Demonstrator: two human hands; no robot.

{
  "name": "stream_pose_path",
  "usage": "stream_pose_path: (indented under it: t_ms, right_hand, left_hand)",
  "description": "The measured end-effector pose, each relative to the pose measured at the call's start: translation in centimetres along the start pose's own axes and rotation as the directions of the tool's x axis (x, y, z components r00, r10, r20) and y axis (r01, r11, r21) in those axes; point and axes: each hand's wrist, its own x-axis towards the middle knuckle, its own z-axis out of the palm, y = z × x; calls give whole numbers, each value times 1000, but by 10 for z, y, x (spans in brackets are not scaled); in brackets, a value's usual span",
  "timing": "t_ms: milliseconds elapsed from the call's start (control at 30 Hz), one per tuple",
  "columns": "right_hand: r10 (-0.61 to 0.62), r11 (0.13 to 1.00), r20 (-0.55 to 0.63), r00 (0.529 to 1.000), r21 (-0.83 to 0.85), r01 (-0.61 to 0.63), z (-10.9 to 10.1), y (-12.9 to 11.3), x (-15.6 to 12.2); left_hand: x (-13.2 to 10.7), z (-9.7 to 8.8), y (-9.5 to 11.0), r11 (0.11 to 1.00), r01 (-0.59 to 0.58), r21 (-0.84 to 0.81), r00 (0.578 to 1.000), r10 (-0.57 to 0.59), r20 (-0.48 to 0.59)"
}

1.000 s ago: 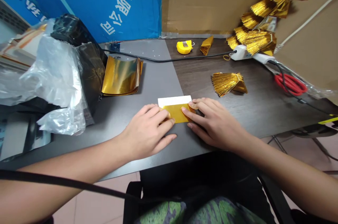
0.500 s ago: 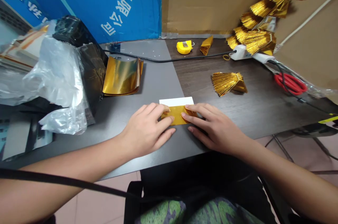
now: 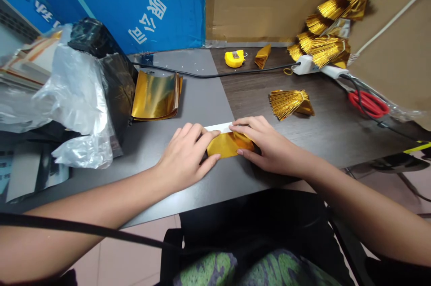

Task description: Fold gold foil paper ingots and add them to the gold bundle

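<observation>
A sheet of gold foil paper (image 3: 225,146) with a white strip (image 3: 220,127) along its far edge lies between my hands at the front of the desk. My left hand (image 3: 188,149) grips its left end, thumb at the near edge and fingers at the far edge. At the right end, my right hand (image 3: 267,144) pinches the paper in the same way. The gold surface bows up slightly between them. Beyond my right hand rests a pleated gold paper fan (image 3: 289,103), tied at its narrow part.
A stack of gold sheets (image 3: 156,96) lies left, beside a black bag (image 3: 116,93) and clear plastic (image 3: 81,102). Toward the back are a yellow tape measure (image 3: 235,59), a folded gold piece (image 3: 262,56), a black cable (image 3: 202,76) and a power strip (image 3: 306,65). Red-handled scissors (image 3: 368,103) lie right.
My fingers have shifted from lying on top of the gold paper to its near and far edges. The paper is now lifted and curved, and less of the white strip shows.
</observation>
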Motion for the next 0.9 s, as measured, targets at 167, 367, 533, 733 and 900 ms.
stream_pose_path:
  t_ms: [167, 367, 533, 733, 900]
  right_hand:
    - [44, 998, 15, 999, 39, -44, -2, 2, 3]
    - [50, 998, -67, 996, 28, -48, 1, 3, 0]
    - [88, 995, -99, 991, 48, -83, 5, 2, -4]
    - [31, 998, -172, 985, -46, -39, 9, -4, -11]
    - [-39, 992, -192, 981, -124, 15, 13, -14, -18]
  left_hand:
    - [1, -1, -3, 980, 78, -185, 997, -77, 11]
    - [7, -7, -4, 939, 164, -301, 981, -122, 151]
    - [8, -7, -3, 952, 154, -263, 980, -115, 161]
    - [7, -8, -4, 949, 111, -295, 984, -63, 166]
    - [7, -7, -5, 944, 74, -320, 990, -31, 137]
